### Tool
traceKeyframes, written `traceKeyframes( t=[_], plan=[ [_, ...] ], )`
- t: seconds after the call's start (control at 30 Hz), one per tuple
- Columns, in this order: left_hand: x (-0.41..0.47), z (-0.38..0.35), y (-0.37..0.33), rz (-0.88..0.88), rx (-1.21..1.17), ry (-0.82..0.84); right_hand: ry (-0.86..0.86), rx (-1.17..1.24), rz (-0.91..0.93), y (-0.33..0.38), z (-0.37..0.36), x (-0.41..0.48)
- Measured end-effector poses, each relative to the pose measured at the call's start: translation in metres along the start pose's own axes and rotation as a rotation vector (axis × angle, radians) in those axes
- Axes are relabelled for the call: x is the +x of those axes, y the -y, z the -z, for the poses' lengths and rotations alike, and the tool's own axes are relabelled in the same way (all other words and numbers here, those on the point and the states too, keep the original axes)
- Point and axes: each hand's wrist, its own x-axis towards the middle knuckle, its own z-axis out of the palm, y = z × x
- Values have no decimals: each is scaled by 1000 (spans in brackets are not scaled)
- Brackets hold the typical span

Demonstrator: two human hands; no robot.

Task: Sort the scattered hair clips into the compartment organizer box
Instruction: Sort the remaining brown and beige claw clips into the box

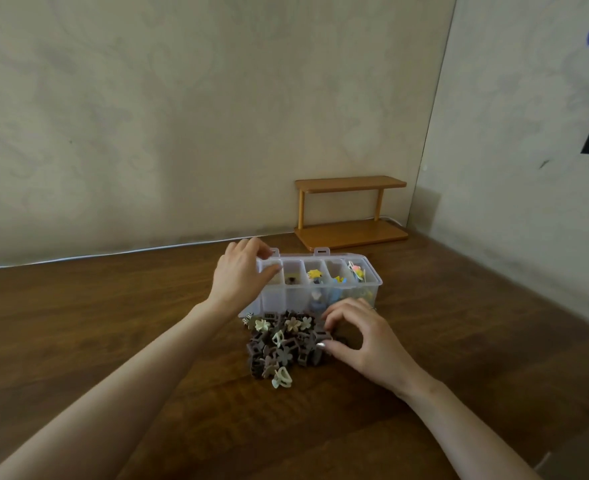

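Starting nearest me, a pale green clip sits at the front of the heap of hair clips, mostly brown with a few cream flowers, on the tabletop. My right hand arches over the heap's right side, thumb below and fingers above a brown clip. The fingers are curled close about it, but I cannot tell whether they have closed on it or only bracket it.

I judge the step to be lifting out one clip. The clips look tangled together, so I would pinch this one by its body rather than a prong and raise it slowly, so that its neighbours drop away instead of riding along.

Just beyond the heap stands the clear organizer box; whether the heap touches its near wall I cannot say. My left hand grips the box's left end, fingers curled over the far rim and thumb across the leftmost compartment. That steadies the box well, though the thumb partly covers that compartment. The next one holds a dark clip, with brighter clips further right, so I guess browns go there. I would carry the clip straight over the near wall and let go low.

Farthest back, a wooden shelf stands by the wall, well apart.
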Motion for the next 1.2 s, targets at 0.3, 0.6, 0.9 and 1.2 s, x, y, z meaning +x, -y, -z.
traceKeyframes(
  t=[0.3,0.6,0.9,1.2],
  plan=[
    [-35,16,33,134,-85,214,-153,-41,-100,16,6,32],
    [-41,7,32,125,-54,79,-160,-326,-176,6,-9,97],
    [-44,-4,26,115,70,-66,-249,-289,169,11,-28,67],
    [-47,-6,22,133,130,-109,-2,-365,38,13,-43,63]
  ],
)
